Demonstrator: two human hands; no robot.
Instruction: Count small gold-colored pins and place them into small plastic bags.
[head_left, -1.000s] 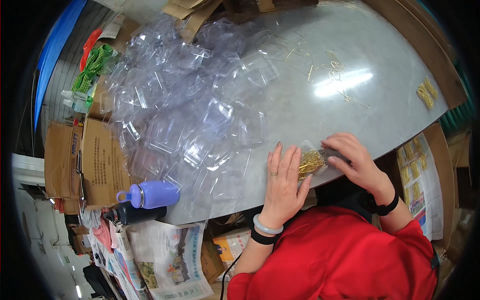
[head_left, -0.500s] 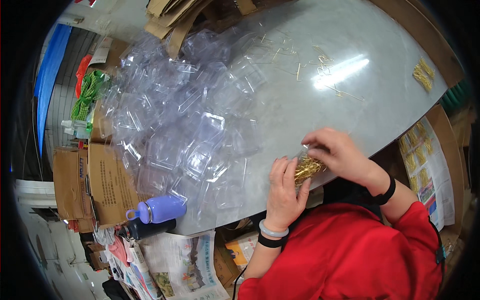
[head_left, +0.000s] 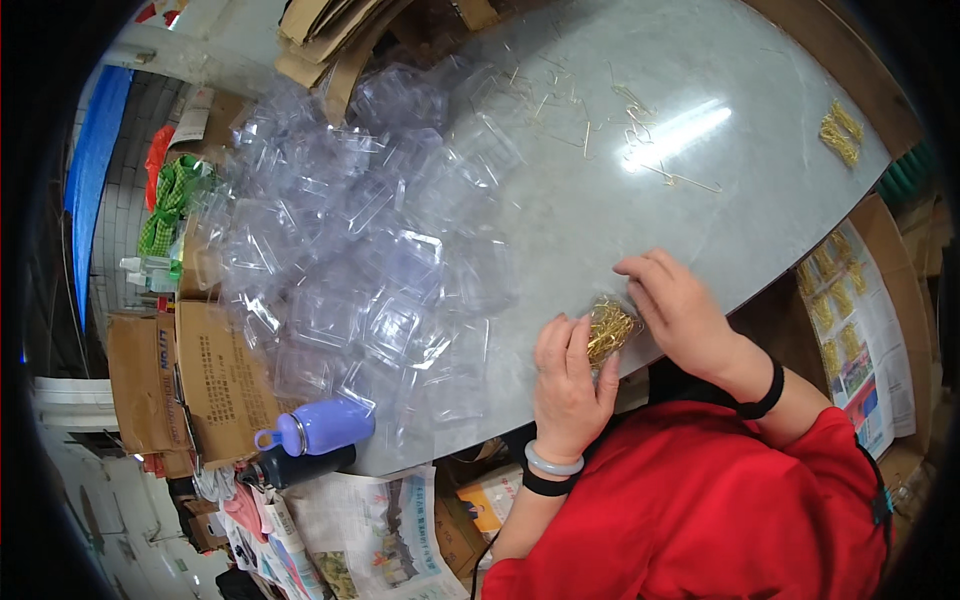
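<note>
My left hand [head_left: 572, 375] is closed around the lower left side of a small clear plastic box filled with a tangle of gold wire hooks [head_left: 610, 331]. The box rests at the table's near edge, and its walls are hard to make out. Just right of it, my right hand [head_left: 684, 315] is open, its fingers stretched toward the far left and its thumb close to the box. Whether the thumb touches the box I cannot tell. Loose gold wire hooks [head_left: 634, 120] lie scattered farther back, and a gold bundle [head_left: 841, 133] sits at the far right.
A large heap of clear plastic boxes [head_left: 395, 320] covers the left of the grey table [head_left: 560, 225]. A purple bottle [head_left: 335, 427] lies at the near left corner by a dark one. Cardboard [head_left: 325, 35] stands at the back; packed gold bundles [head_left: 840, 295] lie in a carton at right.
My right hand has drawn back from above the gold hooks to the right, and its fingers have straightened. My left hand stays on the box. The whole view has shifted slightly.
</note>
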